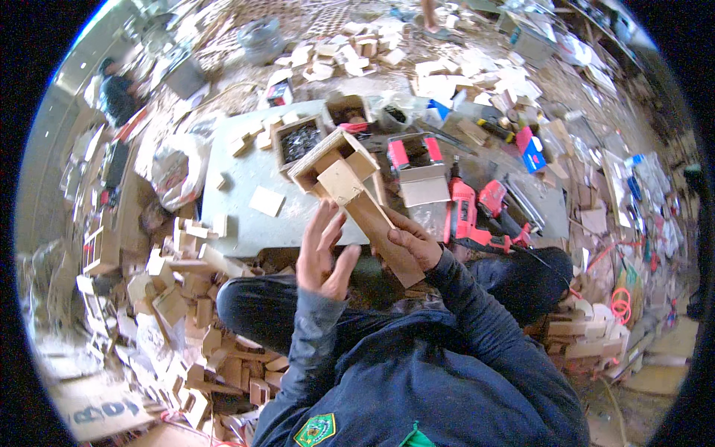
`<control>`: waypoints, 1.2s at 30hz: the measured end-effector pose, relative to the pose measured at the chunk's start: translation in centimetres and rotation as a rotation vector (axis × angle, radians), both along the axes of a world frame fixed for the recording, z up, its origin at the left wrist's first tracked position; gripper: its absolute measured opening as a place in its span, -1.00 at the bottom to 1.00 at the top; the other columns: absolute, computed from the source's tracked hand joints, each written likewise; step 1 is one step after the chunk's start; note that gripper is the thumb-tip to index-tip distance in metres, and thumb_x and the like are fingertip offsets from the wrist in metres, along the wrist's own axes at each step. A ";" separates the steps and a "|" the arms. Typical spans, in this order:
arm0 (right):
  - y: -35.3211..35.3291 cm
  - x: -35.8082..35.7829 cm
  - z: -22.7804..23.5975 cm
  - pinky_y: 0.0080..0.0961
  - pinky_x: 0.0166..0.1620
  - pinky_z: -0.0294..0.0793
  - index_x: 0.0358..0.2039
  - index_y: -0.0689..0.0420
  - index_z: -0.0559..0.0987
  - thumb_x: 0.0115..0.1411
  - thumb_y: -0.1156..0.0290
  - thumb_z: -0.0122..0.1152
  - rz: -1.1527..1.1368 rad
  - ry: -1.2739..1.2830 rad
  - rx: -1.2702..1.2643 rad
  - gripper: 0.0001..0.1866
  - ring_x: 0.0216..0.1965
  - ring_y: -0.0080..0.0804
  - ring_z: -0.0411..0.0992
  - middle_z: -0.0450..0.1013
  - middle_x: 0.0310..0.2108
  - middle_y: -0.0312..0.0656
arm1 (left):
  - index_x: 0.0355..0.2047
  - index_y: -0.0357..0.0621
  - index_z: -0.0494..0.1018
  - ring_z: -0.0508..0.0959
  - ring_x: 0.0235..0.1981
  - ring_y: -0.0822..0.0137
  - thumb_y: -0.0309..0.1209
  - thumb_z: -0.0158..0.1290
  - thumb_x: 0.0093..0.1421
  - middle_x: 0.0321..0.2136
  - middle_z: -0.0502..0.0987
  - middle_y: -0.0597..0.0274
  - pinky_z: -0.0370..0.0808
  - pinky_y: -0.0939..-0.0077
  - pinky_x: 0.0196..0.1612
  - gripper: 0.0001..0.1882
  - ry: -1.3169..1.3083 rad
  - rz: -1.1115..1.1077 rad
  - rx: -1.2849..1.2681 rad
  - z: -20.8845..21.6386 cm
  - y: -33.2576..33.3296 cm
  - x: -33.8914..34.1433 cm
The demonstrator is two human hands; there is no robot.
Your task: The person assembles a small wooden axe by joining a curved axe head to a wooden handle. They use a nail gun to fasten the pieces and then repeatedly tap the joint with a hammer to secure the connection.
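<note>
In my right hand (417, 240) is a wooden piece (376, 223), a long flat board, with the fingers wrapped around its edge. The board's far end meets a small open wooden box frame (319, 162) over the table; whether the two are joined I cannot tell. My left hand (322, 252) is raised just left of the board, fingers spread and holding nothing. Beyond the frame stand a bin of small dark pieces (299, 141) and a wooden box with brownish contents (347, 112). A red-and-white carton (424, 186) lies open to the right of the frame.
Two red power tools, one nearer (463, 212) and one beside it (493, 200), lie at the table's (242, 197) right end. Loose wooden blocks (197, 294) pile up at my left. A stuffed plastic bag (177, 175) sits left of the table. Another person (119, 93) is far left.
</note>
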State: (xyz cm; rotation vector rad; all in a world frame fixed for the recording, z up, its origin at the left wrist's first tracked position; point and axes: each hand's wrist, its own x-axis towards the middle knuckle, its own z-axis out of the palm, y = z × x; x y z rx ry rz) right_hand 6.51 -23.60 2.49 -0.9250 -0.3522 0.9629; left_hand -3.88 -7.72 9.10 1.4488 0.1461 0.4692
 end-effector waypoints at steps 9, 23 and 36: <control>-8.4 2.7 2.3 -0.42 -0.52 0.51 0.31 0.01 0.04 0.19 0.15 0.14 -0.296 0.077 0.316 -0.25 -0.48 -0.29 0.47 0.45 -0.32 0.00 | 0.20 -0.30 0.19 0.44 0.07 0.05 -0.52 -0.03 0.22 0.13 0.32 -0.10 0.41 0.34 0.07 -0.48 0.203 0.111 0.188 -5.0 5.9 -2.6; -50.6 -0.5 -0.4 -0.34 -0.06 0.42 -0.02 0.22 0.50 0.06 0.28 0.19 -1.660 -0.460 -1.364 -0.53 -0.17 -0.28 0.48 0.54 -0.23 -0.06 | 0.14 -0.09 0.31 0.40 0.02 0.28 -0.35 0.05 0.16 0.08 0.38 0.16 0.37 0.35 -0.07 -0.50 0.419 0.203 0.479 -6.1 10.4 2.0; -50.2 14.7 -17.3 -0.15 -0.04 0.46 -0.16 0.24 0.52 0.04 0.17 0.11 -1.104 -0.089 -1.826 -0.56 -0.11 0.09 0.47 0.49 -0.17 0.16 | 0.07 -0.27 0.32 0.41 0.02 0.19 -0.39 0.07 0.20 0.03 0.41 0.02 0.39 0.32 0.02 -0.56 0.420 0.145 0.664 -5.4 12.7 4.5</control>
